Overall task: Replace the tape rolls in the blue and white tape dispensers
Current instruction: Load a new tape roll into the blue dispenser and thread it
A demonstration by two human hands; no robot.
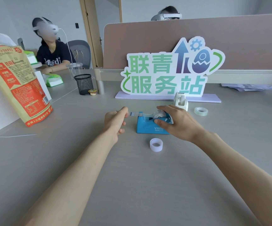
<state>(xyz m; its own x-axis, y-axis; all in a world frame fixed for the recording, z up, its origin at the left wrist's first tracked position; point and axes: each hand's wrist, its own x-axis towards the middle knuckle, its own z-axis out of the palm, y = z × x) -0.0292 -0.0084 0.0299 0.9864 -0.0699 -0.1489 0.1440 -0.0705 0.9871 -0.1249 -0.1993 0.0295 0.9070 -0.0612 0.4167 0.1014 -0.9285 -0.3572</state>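
Mid-frame, right hand (176,121) clamps down on the blue plastic tape dispenser (150,126); left hand (115,119) pinches the clear tape strip (138,114), pulled taut leftward.

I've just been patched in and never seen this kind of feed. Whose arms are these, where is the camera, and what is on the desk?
There is no machine: a person wears a camera on the head, looking down at their own bare arms. The left hand pinches the free tape end, drawn out over the blue dispenser. The right hand steadies the roll seated in it. On the desk also sit a white dispenser, a clear tape roll and a pale ring.
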